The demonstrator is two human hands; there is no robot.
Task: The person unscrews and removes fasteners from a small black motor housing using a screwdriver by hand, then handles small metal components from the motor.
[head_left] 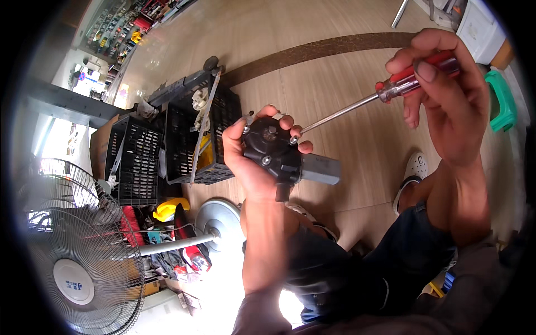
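My left hand (257, 167) is closed around a small electric motor (273, 146), with a black round gear housing and a grey metal can sticking out to the right. Several screws sit along the housing's edge. In my right hand (449, 95) is a screwdriver (410, 82) with a clear red handle, gripped between thumb and fingers. Its long steel shaft slants down to the left, and the tip meets a screw (293, 140) at the housing's right edge. My left palm hides the motor's underside.
Black plastic crates (195, 134) holding parts stand left of my hands. A standing fan (75, 279) with a round grey base (215, 223) is at the lower left. Over at the right are a green plastic stool (502, 100) and a white box (481, 30). My legs are below my hands.
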